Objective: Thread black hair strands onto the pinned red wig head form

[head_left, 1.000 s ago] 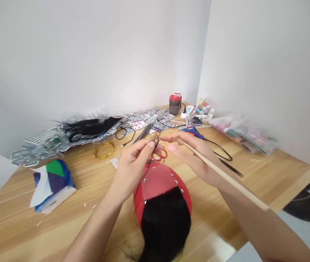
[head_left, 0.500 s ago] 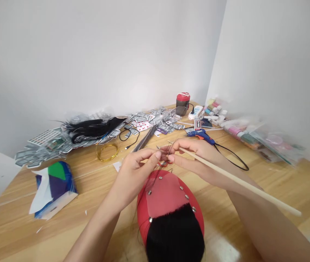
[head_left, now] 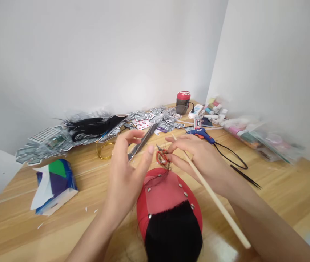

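My left hand (head_left: 122, 174) is raised left of the red head form (head_left: 141, 203), thumb and fingers spread with nothing between them. My right hand (head_left: 204, 160) holds a long, pale wooden stick (head_left: 222, 211), which slants down to the right. Its fingertips are also close to thin dark hair strands (head_left: 166, 168) above the form; whether they pinch them is unclear. A pink mesh patch (head_left: 162, 194) is fixed on the form with several silver pins (head_left: 180, 185). Dense black hair (head_left: 173, 233) covers its near part. Red-handled scissors (head_left: 160, 157) lie just beyond.
Black tweezers (head_left: 245, 177) and a blue glue gun (head_left: 204, 135) lie at right. Gold wire (head_left: 105, 150), a blue tissue pack (head_left: 59, 185) and a black hair bundle (head_left: 95, 127) are at left. Playing cards (head_left: 144, 124) and a red-lidded cup (head_left: 183, 102) stand along the back.
My left hand has let go of the strands and moved left, its fingers opening. The wooden stick has swung steeper in my right hand. The scissors and tweezers now show more.
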### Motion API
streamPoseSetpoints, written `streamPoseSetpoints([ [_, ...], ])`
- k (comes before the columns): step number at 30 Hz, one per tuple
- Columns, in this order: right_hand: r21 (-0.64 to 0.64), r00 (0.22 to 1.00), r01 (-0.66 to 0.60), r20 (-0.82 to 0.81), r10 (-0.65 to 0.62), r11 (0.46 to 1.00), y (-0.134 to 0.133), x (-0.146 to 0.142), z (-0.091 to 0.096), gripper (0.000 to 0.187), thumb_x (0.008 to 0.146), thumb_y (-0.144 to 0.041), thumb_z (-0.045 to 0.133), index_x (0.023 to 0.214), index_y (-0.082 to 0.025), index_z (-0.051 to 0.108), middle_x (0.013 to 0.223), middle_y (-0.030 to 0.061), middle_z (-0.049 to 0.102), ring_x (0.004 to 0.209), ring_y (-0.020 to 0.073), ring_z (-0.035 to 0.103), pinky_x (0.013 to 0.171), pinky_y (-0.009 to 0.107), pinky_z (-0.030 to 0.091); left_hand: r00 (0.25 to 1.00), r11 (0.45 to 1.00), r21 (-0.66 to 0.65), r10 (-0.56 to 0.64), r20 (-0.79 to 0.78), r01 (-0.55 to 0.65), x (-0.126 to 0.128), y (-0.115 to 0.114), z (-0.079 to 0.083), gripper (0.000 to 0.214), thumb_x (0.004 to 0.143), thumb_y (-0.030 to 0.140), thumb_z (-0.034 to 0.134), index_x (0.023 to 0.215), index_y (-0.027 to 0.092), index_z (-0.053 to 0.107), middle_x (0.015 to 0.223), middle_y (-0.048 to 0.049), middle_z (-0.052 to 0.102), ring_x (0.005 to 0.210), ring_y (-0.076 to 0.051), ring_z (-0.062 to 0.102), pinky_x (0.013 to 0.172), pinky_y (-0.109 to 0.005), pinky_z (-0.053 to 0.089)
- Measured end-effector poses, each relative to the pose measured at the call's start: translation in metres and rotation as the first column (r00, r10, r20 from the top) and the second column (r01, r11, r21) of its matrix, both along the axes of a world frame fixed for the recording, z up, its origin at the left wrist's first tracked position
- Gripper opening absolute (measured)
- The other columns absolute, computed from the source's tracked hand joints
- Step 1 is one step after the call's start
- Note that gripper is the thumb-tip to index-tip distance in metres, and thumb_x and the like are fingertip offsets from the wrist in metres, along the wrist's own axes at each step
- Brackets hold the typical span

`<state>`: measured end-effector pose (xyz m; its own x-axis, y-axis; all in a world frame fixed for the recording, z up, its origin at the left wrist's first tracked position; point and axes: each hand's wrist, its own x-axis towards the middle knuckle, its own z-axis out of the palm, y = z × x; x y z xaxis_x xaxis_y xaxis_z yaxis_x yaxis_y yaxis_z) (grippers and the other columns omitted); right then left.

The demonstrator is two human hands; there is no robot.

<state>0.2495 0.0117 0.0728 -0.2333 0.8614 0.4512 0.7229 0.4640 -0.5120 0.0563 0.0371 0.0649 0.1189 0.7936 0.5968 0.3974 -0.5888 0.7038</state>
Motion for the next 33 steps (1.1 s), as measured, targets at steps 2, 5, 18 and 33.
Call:
streamPoseSetpoints([
  [2,0.024,0.999,-0.027,0.037,0.026,0.999,-0.005,-0.008,-0.002,0.015,0.096,-0.015,0.059,0.087,-0.018,0.07,0.09,0.0085,0.072,0.093,0.0272,0.064,0.08,0.037,0.048,0.991,0.987,0.095,-0.122,-0.044,0.126,0.006,-0.008,-0.004,0.031,0.097,0.029,0.062,0.125,0.026,0.052,0.129,-0.0056,0.059,0.126,-0.022,0.055,0.11,-0.038,0.042],
  [5,0.059,0.996,-0.044,0.079,0.039,0.997,-0.013,-0.017,-0.005,0.021,0.098,-0.015,0.054,0.081,-0.017,0.067,0.088,0.0094,0.066,0.089,0.0263,0.058,0.076,0.038,0.046,0.959,0.952,0.144,-0.251,-0.129,0.269,0.016,-0.015,-0.012,0.034,0.101,0.027,0.056,0.134,0.025,0.048,0.138,-0.0094,0.055,0.135,-0.023,0.05,0.112,-0.038,0.044],
  [18,0.053,0.991,-0.049,-0.12,0.055,0.997,-0.029,-0.015,0.01,0.02,0.095,-0.014,0.057,0.077,-0.02,0.054,0.074,-0.0007,0.054,0.073,0.0165,0.052,0.067,0.029,0.04,0.942,0.903,-0.281,-0.334,0.02,0.326,0.013,-0.022,-0.009,0.033,0.107,0.041,0.041,0.136,0.031,0.053,0.099,0.0007,0.07,0.09,-0.016,0.067,0.078,-0.025,0.05],
  [33,-0.19,0.936,-0.186,-0.331,0.115,0.964,-0.005,0.012,0.003,0.01,0.095,-0.02,0.059,0.091,-0.02,0.068,0.088,-0.0003,0.072,0.08,0.0154,0.067,0.069,0.026,0.051,0.751,0.941,0.043,-0.239,-0.616,0.335,-0.013,-0.017,0.017,0.024,0.099,0.013,0.046,0.082,0.021,0.06,0.09,-0.0009,0.066,0.079,-0.019,0.058,0.072,-0.031,0.038],
])
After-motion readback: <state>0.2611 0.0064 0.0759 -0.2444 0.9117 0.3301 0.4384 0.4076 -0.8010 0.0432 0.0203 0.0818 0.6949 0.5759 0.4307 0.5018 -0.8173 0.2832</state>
